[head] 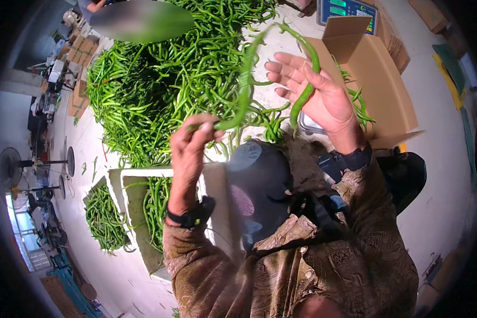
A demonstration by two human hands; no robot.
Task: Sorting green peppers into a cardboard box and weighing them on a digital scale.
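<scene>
My left hand [194,135] pinches one end of a long green chili pepper [244,81], which is slightly blurred and curves upward. Another curved green chili pepper [302,102] lies across my right hand [322,97], held under the thumb while the other fingers are spread. Beyond both hands a large heap of green chili peppers [198,85] covers the floor. An open cardboard box [385,91] stands right of my right hand, with several peppers [361,107] inside. Below my left hand is a white foam box [145,172] holding more peppers [156,210].
Left of the foam box lies another batch of green peppers [105,218]. A digital scale [325,12] stands behind the cardboard box. Part of another person [90,5] shows at the top left. Pedestal fans [10,167] and stacked cartons [81,51] line the left side.
</scene>
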